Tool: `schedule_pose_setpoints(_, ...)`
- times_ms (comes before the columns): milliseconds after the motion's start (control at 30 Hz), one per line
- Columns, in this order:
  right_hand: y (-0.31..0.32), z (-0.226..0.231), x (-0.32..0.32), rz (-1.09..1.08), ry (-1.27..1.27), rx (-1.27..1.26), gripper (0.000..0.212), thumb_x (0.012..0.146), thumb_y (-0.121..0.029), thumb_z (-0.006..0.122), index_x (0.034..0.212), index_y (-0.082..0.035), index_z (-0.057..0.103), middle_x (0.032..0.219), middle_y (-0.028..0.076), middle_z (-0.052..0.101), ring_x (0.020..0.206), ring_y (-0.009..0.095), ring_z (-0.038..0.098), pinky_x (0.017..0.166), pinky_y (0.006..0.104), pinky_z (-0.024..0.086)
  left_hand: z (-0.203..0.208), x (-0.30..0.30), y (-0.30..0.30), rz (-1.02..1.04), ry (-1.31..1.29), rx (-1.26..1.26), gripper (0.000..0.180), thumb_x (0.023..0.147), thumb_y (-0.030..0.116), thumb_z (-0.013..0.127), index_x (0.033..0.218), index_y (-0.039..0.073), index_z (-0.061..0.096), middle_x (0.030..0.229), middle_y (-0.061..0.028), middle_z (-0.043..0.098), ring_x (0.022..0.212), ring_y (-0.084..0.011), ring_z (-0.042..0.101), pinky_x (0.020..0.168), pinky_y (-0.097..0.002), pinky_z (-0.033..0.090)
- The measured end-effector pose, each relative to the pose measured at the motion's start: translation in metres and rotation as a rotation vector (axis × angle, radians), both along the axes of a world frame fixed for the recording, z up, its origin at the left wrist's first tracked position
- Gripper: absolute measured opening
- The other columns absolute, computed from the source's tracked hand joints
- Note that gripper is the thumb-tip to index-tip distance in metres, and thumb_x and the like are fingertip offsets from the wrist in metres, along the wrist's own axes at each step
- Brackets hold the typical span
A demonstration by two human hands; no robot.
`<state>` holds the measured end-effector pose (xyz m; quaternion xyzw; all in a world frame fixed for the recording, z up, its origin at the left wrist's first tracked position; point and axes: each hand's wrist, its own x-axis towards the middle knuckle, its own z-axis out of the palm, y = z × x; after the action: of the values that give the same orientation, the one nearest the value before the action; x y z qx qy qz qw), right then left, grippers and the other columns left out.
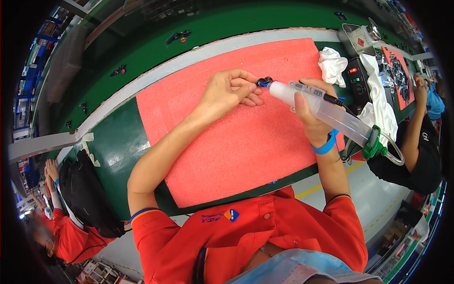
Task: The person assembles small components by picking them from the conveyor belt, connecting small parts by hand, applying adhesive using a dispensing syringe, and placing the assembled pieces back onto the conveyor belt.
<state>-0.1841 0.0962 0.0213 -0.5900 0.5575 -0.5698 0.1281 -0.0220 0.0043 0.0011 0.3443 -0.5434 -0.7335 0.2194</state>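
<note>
Two things were held above a pink foam sheet [227,151]: a small dark part [265,82] and a dispensing syringe [347,120]. The left hand [224,91] pinched the small dark part between thumb and forefinger, its other fingers loosely curled below. The right hand [309,110], with a blue wristband [325,145] at its wrist, was wrapped around the syringe's barrel. The syringe's blue tip was at the small dark part; whether they touched could not be told. A green cap [373,143] closed the syringe's far end, and a clear tube [398,154] curved from it.

The foam sheet lay on a green surface [118,144]. By its right edge sat a crumpled white cloth [333,65], just beside a black control box [358,85] with a red-lit display. Behind the box stood a metal container [352,40]. Several more dark parts [179,36] lay spaced along a green strip [217,23] beyond the pale rail [213,47]. Co-workers sat at both sides.
</note>
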Motion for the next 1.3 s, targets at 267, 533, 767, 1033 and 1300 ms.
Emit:
schedule_pose_setpoints(267, 0.002, -0.002, -0.002, -0.024, -0.019, 0.048, 0.027, 0.066, -0.007, 0.067, 0.088, 0.002, 0.054, 0.073, 0.010, 0.060, 0.064, 0.013, 0.058, 0.059, 0.0236, 0.047, 0.001, 0.000, 0.003, 0.010, -0.017, 0.000, 0.020, 0.081, 0.006, 0.049, 0.096, -0.007, 0.048, 0.082, -0.0154, 0.059, 0.070, -0.0195, 0.061, 0.061, -0.0255, 0.050)
schedule_pose_setpoints(533, -0.001, -0.001, -0.005, 0.019, 0.010, 0.016, 0.026, 0.071, -0.012, 0.062, 0.088, 0.006, 0.053, 0.084, 0.012, 0.055, 0.066, 0.016, 0.056, 0.055, 0.0238, 0.047, -0.001, 0.000, 0.002, 0.016, 0.008, 0.002, 0.020, 0.081, 0.005, 0.049, 0.096, -0.008, 0.047, 0.082, -0.0164, 0.059, 0.069, -0.0198, 0.061, 0.061, -0.0257, 0.050)
schedule_pose_setpoints(767, 0.005, -0.003, -0.019, 0.049, -0.092, -0.269, 0.054, 0.074, -0.037, 0.056, 0.105, 0.004, 0.041, 0.087, 0.016, 0.053, 0.065, 0.021, 0.056, 0.055, 0.0280, 0.048, 0.006, 0.003, -0.009, 0.028, 0.002, 0.132, 0.024, 0.081, 0.006, 0.050, 0.100, -0.008, 0.045, 0.089, -0.0182, 0.057, 0.072, -0.0211, 0.061, 0.064, -0.0269, 0.050)
schedule_pose_setpoints(1033, -0.002, -0.010, -0.009, -0.114, -0.286, -0.272, 0.061, 0.076, -0.039, 0.055, 0.113, 0.006, 0.035, 0.093, 0.020, 0.050, 0.066, 0.025, 0.057, 0.055, 0.0301, 0.049, -0.001, 0.019, -0.016, -0.186, 0.214, 0.009, 0.024, 0.080, 0.003, 0.047, 0.101, -0.007, 0.047, 0.090, -0.0166, 0.057, 0.079, -0.0220, 0.060, 0.071, -0.0264, 0.049)
schedule_pose_setpoints(1300, 0.010, -0.005, -0.012, -0.041, -0.216, -0.179, 0.056, 0.079, -0.028, 0.054, 0.118, 0.006, 0.033, 0.085, 0.017, 0.054, 0.068, 0.021, 0.054, 0.056, 0.0282, 0.045, -0.012, 0.007, -0.007, -0.174, 0.331, 0.070, 0.018, 0.079, -0.001, 0.043, 0.094, -0.008, 0.049, 0.084, -0.0166, 0.058, 0.073, -0.0230, 0.061, 0.064, -0.0285, 0.052)
